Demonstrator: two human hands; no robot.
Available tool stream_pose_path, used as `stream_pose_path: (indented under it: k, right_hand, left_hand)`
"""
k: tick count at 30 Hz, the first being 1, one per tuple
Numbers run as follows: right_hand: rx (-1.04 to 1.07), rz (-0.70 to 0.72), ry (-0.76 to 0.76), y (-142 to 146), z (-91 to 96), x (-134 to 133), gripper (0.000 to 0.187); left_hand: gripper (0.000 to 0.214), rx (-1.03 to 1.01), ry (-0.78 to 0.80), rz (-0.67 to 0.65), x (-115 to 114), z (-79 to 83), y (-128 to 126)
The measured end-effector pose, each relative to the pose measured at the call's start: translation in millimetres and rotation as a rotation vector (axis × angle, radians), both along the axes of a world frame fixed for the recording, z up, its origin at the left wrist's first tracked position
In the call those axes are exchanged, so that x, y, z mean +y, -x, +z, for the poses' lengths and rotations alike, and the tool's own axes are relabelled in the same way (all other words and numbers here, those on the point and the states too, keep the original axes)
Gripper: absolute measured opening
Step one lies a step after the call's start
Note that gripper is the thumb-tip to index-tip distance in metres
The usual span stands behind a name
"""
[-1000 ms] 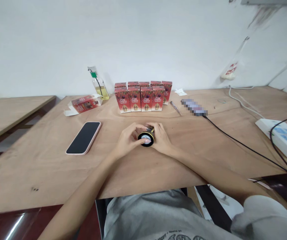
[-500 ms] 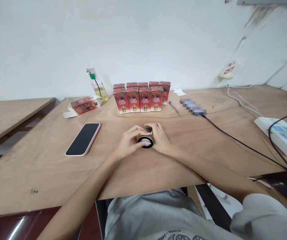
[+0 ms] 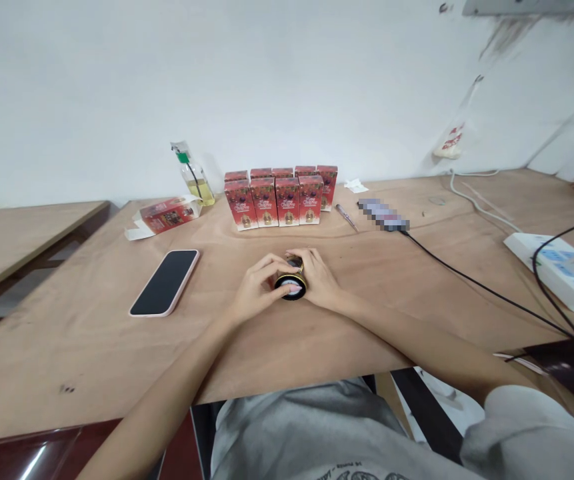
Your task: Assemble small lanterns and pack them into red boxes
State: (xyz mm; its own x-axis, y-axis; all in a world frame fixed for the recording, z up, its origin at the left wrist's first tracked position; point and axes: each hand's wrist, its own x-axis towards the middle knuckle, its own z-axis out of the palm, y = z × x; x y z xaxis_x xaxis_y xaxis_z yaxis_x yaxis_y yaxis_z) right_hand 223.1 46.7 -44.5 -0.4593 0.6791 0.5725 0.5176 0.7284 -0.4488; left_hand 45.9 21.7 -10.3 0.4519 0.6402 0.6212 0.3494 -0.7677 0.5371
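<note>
Behind everything we see the pale wall (image 3: 287,80), with the wide wooden table (image 3: 391,273) running up to it and bearing the block of red boxes (image 3: 287,200) that we take as our landmark: nine show, upright in two rows, near the wall. A second table (image 3: 17,230) stands well to the left of the boxes. Far to their right we have a white power strip (image 3: 541,263), and to their right, on the wall, a small white bag (image 3: 451,143) hangs.

Our left hand (image 3: 259,287) and our right hand (image 3: 319,280) meet straight in front of the boxes, on our side of them. Left of the boxes and nearer us lies a phone in a pink case (image 3: 165,283); a second phone (image 3: 383,215), its screen pixelated, lies to their right with a black cable (image 3: 481,283) plugged in. Left of the boxes, an opened red carton (image 3: 169,213) lies on its side before a bottle of yellow liquid (image 3: 199,187).

The black-and-gold round object (image 3: 291,296) is in front of the boxes, between our hands. Our left fingers are clamped on it, the thumb across its pale face; our right fingers curl round its far side. Just right of the boxes lies a slim screwdriver-like tool (image 3: 347,217).
</note>
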Motion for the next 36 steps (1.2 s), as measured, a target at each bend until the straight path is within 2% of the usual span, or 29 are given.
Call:
stream_pose_path:
  k: [4, 10, 14, 36]
  right_hand:
    - [-0.011, 0.036, -0.01, -0.6, -1.7, 0.0, 0.063]
    - [0.029, 0.041, -0.023, -0.7, -2.3, 0.3, 0.057]
    - [0.032, 0.061, -0.041, -1.1, -2.2, 0.3, 0.056]
    - [0.032, 0.066, -0.008, -1.2, -0.5, -0.3, 0.051]
  left_hand:
    - [0.036, 0.071, -0.129, -0.001, -1.4, -1.6, 0.8]
    - [0.035, 0.273, -0.313, 0.13, -7.1, -3.8, 1.1]
    - [0.033, 0.306, -0.391, 0.158, -10.3, -2.7, -0.5]
    - [0.032, 0.332, -0.434, 0.22, -12.2, -3.8, -3.3]
